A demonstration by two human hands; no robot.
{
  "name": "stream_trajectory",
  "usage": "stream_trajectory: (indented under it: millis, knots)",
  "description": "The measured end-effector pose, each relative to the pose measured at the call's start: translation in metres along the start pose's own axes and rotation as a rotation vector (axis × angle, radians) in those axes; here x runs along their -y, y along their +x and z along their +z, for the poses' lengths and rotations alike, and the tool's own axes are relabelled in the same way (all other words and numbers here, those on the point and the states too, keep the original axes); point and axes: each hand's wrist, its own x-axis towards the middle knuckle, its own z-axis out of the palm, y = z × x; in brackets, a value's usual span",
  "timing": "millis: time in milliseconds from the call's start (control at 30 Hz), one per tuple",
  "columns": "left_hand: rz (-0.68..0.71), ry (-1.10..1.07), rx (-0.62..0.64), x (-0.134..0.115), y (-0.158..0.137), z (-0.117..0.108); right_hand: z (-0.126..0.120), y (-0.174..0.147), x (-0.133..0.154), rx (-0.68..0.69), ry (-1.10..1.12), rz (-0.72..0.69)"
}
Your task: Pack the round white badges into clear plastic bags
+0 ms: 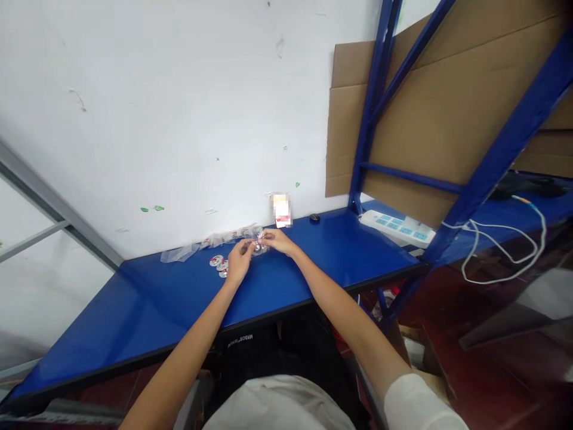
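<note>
Both hands are together over the far middle of the blue table, pinching a small clear plastic bag [258, 248] between them. My left hand [240, 258] has its fingers closed on the bag's left side, and my right hand [277, 240] grips its upper right. A shiny round piece shows in or behind the plastic; which of the two I cannot tell. Just left of my left hand lie several round discs [216, 261] with red and white markings, partly overlapping. Behind the hands, a row of clear plastic bags [215, 240] with reddish contents runs along the wall.
The blue table [156, 298] meets a white wall. A small upright card [282, 210] leans there, beside a small black object [314, 218]. To the right are a white power strip [397, 228], a blue metal frame [367, 119], cardboard sheets [349, 137] and a looped white cable [501, 280].
</note>
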Motion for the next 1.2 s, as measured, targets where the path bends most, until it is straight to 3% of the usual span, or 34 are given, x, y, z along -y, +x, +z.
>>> stream_trajectory:
  millis: [267,467,733,933,1200]
  knots:
    - [0.076,0.01,-0.062,0.013,0.005,0.0,0.002,-0.001,-0.001,0.017,0.045,0.046]
    - [0.081,-0.004,-0.073,0.017,0.005,0.0,0.002,0.0,0.0,-0.02,0.004,-0.022]
    - [0.031,-0.098,-0.078,0.024,0.009,0.001,-0.002,0.004,-0.005,-0.054,-0.093,-0.109]
    - [0.013,-0.08,-0.08,0.03,0.009,0.002,-0.002,0.003,-0.009,-0.05,-0.057,-0.079]
    - [-0.067,-0.108,-0.064,0.018,0.006,0.001,-0.007,0.002,-0.008,-0.091,-0.143,-0.088]
